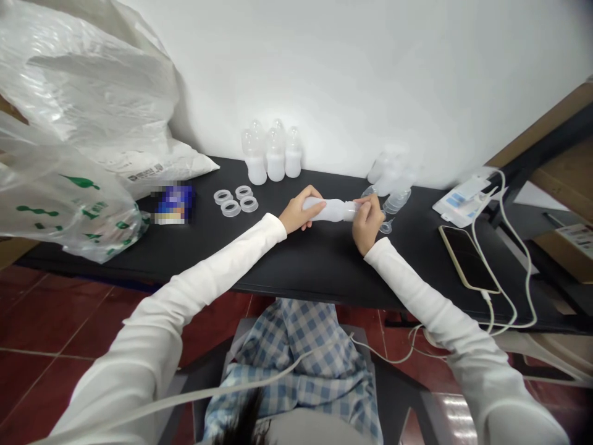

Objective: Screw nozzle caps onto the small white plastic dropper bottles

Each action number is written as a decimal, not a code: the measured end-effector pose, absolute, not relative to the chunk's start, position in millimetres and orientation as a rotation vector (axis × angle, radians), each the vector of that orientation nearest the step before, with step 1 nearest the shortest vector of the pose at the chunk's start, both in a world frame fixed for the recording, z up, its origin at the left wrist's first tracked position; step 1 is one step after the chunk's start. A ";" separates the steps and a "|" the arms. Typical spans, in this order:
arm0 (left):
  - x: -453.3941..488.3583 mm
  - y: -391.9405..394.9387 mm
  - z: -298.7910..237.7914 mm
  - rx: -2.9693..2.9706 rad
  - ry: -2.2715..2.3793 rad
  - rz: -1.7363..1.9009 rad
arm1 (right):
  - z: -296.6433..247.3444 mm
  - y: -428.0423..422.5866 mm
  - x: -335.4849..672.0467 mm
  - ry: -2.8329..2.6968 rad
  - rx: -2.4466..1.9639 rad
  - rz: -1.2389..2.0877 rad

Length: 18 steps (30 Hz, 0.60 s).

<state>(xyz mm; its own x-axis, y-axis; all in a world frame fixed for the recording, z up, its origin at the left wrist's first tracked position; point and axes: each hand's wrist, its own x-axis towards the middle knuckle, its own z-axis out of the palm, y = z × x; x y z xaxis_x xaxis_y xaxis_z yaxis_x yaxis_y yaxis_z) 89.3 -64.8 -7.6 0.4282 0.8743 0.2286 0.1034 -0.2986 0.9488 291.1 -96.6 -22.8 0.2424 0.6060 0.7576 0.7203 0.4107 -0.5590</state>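
A whitish baby bottle (330, 210) lies sideways above the black table, its neck pointing right. My left hand (301, 210) is wrapped round the bottle's base end. At the neck end, my right hand (367, 224) is closed on a clear collar or cap part (351, 210); its fingers hide most of that part. Several capped baby bottles (275, 157) stand upright by the wall, beyond my left hand. Left of that hand lie several translucent rings (230, 208). Clear bottle parts (397, 199) and a small clear nipple-like piece (385, 227) sit just past my right hand.
Large plastic bags (88, 111) and a blurred blue packet (174, 204) occupy the left side. On the right are a phone (467, 258) with a white cable (530, 284), a white-and-blue pack (463, 201) and a cardboard box (567, 253). The table's front edge (319, 296) is near my lap.
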 end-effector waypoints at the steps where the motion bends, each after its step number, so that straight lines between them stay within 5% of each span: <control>1: 88.8 -64.9 -8.3 1.759 0.867 0.980 | -22.5 -96.5 290.9 -1.436 -1.285 -0.107; 18: 84.2 -46.0 -17.5 2.957 0.817 1.149 | -22.6 -81.5 299.6 -1.319 -1.456 0.373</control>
